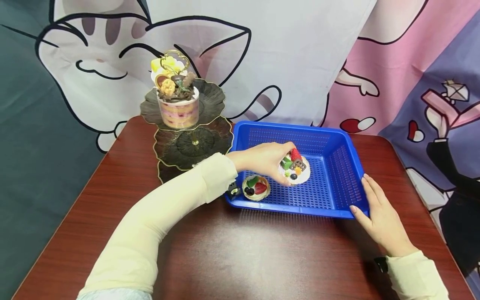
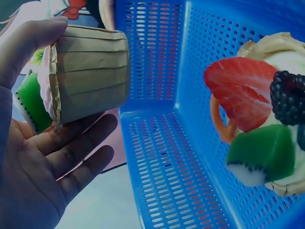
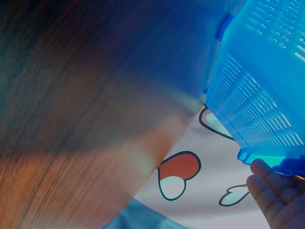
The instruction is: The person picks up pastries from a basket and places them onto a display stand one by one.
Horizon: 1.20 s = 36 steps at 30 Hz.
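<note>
My left hand (image 1: 268, 160) grips a fruit-topped cupcake (image 1: 296, 168) by its side, over the blue plastic basket (image 1: 288, 209). In the left wrist view the cupcake's pleated paper cup (image 2: 93, 71) sits between thumb and fingers, with a green kiwi piece (image 2: 33, 100) showing on its top. Another cupcake (image 1: 256, 188), with strawberry, kiwi and dark berries, is in the basket's front left corner, below my left wrist. My right hand (image 1: 382, 221) touches the basket's front right corner; its fingers (image 3: 271, 188) lie fairly straight against the rim.
Left of the basket stands a tiered stand of dark, gold-edged plates (image 1: 195, 143). Its top plate bears a tall layered dessert cup (image 1: 179, 109) with chocolate and yellow decorations. Beneath everything is a reddish-brown wooden table (image 1: 255, 258), backed by a cartoon cat curtain (image 1: 300, 62).
</note>
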### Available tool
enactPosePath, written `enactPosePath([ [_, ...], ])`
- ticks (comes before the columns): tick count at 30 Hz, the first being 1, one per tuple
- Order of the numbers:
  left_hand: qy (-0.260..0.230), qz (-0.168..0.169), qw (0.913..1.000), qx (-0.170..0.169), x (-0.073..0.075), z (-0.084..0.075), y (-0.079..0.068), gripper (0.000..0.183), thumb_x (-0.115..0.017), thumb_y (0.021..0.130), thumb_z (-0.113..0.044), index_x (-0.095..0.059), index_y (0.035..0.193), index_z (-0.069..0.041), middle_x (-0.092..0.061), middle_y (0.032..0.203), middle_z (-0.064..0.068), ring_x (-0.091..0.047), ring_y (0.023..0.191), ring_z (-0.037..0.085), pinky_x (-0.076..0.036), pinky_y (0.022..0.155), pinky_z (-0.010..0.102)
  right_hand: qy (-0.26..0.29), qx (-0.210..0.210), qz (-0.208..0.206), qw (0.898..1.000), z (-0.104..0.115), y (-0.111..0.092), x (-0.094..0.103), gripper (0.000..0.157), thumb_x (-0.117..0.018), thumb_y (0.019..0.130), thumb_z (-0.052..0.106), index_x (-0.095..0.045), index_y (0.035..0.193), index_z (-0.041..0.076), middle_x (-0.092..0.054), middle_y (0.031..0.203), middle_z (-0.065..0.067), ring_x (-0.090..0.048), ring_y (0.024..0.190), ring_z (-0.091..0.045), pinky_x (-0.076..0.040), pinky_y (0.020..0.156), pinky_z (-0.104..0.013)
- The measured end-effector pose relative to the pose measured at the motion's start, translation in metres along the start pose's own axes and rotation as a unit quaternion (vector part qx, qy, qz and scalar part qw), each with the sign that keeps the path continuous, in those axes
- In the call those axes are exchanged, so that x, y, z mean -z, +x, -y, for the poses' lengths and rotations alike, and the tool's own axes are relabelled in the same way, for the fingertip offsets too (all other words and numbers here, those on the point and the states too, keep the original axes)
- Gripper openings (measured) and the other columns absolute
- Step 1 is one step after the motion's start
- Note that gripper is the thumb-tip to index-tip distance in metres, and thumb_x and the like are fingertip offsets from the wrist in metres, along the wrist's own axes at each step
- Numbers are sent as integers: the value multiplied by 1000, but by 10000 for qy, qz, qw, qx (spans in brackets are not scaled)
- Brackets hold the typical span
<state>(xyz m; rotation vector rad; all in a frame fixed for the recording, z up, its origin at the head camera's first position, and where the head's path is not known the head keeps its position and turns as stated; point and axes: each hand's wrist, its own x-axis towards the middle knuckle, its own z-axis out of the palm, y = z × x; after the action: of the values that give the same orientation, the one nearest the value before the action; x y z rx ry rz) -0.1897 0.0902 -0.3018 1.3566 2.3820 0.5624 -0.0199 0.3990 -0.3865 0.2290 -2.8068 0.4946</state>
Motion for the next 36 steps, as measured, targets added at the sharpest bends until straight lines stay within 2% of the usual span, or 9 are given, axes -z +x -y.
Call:
enactPosePath([
  [5,-98,-226,9996,167,4,1,-12,77,-80,70,-50,-42,127,-14,-60,103,-2,-58,89,10,-48,74,22,54,-7,-21,10000,1,0,0,74,-61,92,27,-23,152,5,-25,156,-19,-34,133,-46,-35,93,-69],
  [18,-220,-802,9947,604,13,3,-33,78,-79,69,-54,-44,127,-14,-62,107,-3,-58,88,9,-49,73,22,72,-105,67,9999,1,0,1,74,-60,92,27,-22,152,6,-24,156,-19,-34,133,-47,-33,93,-71],
  [28,-170,-1407,9859,889,16,-5,-49,76,-79,68,-56,-47,122,-14,-61,104,-3,-57,85,10,-48,68,21,65,-60,2,10000,1,-1,0,73,-60,93,27,-23,152,6,-25,156,-19,-34,132,-47,-35,89,-72],
  [36,-168,-1899,9760,1055,15,-4,-60,73,-80,68,-53,-49,121,-12,-60,101,-1,-57,86,12,-49,69,25,101,-42,-3,9999,-1,-1,-1,73,-60,93,27,-23,152,5,-24,156,-19,-33,133,-46,-32,95,-69],
])
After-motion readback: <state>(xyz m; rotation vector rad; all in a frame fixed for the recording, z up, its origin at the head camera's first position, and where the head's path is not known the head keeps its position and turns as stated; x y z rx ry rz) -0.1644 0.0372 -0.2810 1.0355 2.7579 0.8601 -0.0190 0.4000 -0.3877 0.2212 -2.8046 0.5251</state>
